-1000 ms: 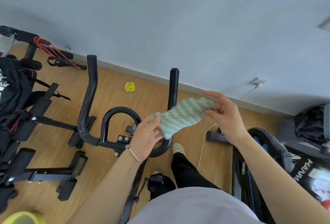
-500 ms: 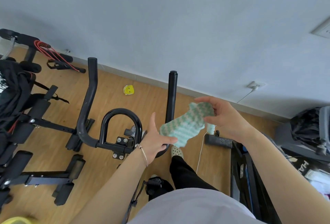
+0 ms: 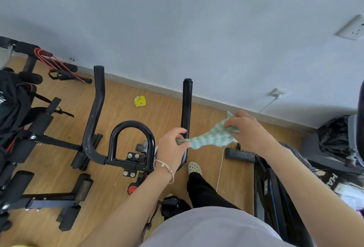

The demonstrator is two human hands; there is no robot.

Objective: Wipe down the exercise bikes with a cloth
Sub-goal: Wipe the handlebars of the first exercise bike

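Note:
A green-and-white cloth is stretched in the air between my two hands, just right of the exercise bike's black handlebar. My left hand pinches the cloth's left corner, close against the handlebar's right bar. My right hand grips the cloth's right end, fingers curled over it. The handlebar's centre loop and its bolted clamp sit to the left of my left hand.
A black weight bench frame with red cords fills the left. A treadmill edge and a black bag stand at the right. A white cable runs across the wooden floor to a wall socket. A yellow object lies near the skirting.
Both hands have pulled apart and to the right, drawing the cloth out flat. My left hand went from open beneath the cloth to pinching its left corner.

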